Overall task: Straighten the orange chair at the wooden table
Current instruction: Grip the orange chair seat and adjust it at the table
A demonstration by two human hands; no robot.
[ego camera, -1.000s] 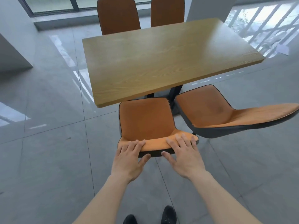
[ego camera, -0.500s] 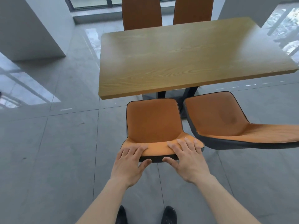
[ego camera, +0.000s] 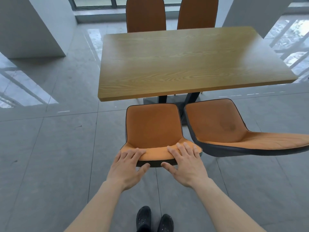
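While it faces the wooden table (ego camera: 187, 64), the orange chair (ego camera: 153, 129) is gripped at its backrest's top edge by the left hand (ego camera: 128, 166) and right hand (ego camera: 185, 164), fingers curled over it.

One view only — a wide-angle camera worn on the person's head, looking forward and steeply down. The two forearms rise from the bottom edge, and the shoes (ego camera: 153, 219) sit almost straight below the lens. The wooden surface (ego camera: 189, 62) fills the upper middle, close ahead; the windows (ego camera: 98, 1) run along the top edge — straight lines bow toward the borders.
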